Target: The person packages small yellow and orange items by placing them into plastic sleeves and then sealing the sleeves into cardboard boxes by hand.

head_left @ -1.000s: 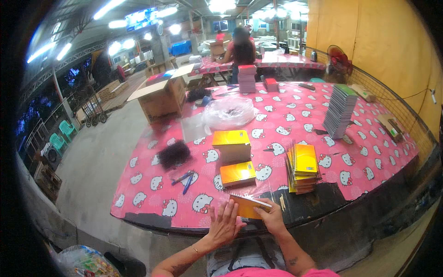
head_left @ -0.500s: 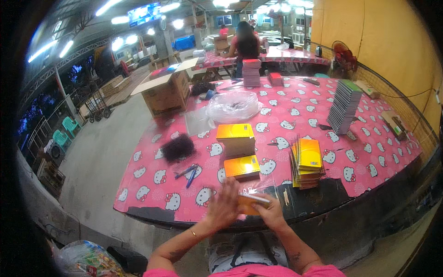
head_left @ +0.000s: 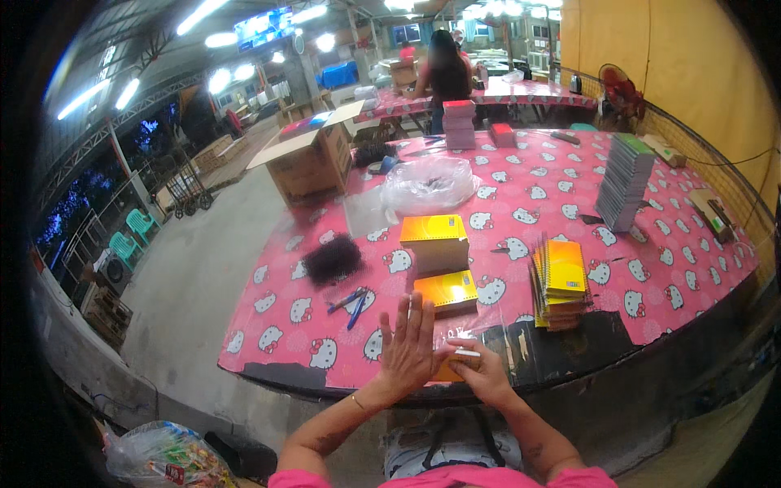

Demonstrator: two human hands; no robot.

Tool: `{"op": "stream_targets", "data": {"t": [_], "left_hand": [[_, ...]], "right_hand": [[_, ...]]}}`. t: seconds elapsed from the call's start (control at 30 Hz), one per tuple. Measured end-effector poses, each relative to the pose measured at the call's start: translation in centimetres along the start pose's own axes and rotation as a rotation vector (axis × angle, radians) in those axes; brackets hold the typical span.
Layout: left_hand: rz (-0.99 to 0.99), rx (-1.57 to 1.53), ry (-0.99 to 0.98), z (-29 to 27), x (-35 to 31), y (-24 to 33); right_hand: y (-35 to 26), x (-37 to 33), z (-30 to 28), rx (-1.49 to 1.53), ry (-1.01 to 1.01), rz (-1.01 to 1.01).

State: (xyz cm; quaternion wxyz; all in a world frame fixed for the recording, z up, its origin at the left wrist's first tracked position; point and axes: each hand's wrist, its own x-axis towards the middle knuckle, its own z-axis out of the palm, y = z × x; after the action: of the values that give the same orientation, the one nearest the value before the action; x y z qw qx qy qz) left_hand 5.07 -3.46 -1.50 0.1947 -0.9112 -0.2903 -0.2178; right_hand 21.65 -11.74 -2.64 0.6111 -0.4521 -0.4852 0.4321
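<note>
down at the near edge of the table (head_left: 277, 325), with its pink cartoon-cat cloth, the left hand (head_left: 409, 342) lies flat and wide, fingers spread, pressing on a yellow notebook in a clear plastic sleeve (head_left: 464, 346). the right hand (head_left: 480, 370) grips the notebook's near right side, fingers curled around its edge. the wrapped notebook rests on the table edge right in front of the person, between the two hands.

just beyond it sits a single orange-yellow notebook (head_left: 446, 291), and behind that a taller stack of yellow notebooks (head_left: 435, 241). to the right a fanned pile of spiral notebooks (head_left: 560, 281) lies near the edge. two blue pens (head_left: 350, 301) and a dark fuzzy bundle (head_left: 332, 259) lie to the left. farther back are a clear plastic bag (head_left: 427, 183), a tall grey stack (head_left: 625, 180) and an open cardboard box (head_left: 313, 154). another person (head_left: 446, 77) stands at a far table.
</note>
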Motion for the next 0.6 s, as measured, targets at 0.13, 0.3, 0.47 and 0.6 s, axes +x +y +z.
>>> {"op": "stream_targets", "data": {"t": [0.13,0.3,0.47,0.6], "left_hand": [[0.159,-0.261,0.111,1.9,-3.0,2.3],[0.068,-0.046,-0.021,-0.6,0.5,1.2],[0.162,-0.387,0.034,-0.1,-1.5,3.6],[0.138,-0.216,-0.055,-0.3,0.5,2.0]], "right_hand": [[-0.2,0.3,-0.9,-0.029,0.009,0.001],[1.3,-0.2,-0.8,0.058,-0.06,0.039],[1.1,0.1,-1.2,-0.045,-0.02,-0.073],[-0.2,0.7,-1.6,0.107,-0.026,-0.032]]}}
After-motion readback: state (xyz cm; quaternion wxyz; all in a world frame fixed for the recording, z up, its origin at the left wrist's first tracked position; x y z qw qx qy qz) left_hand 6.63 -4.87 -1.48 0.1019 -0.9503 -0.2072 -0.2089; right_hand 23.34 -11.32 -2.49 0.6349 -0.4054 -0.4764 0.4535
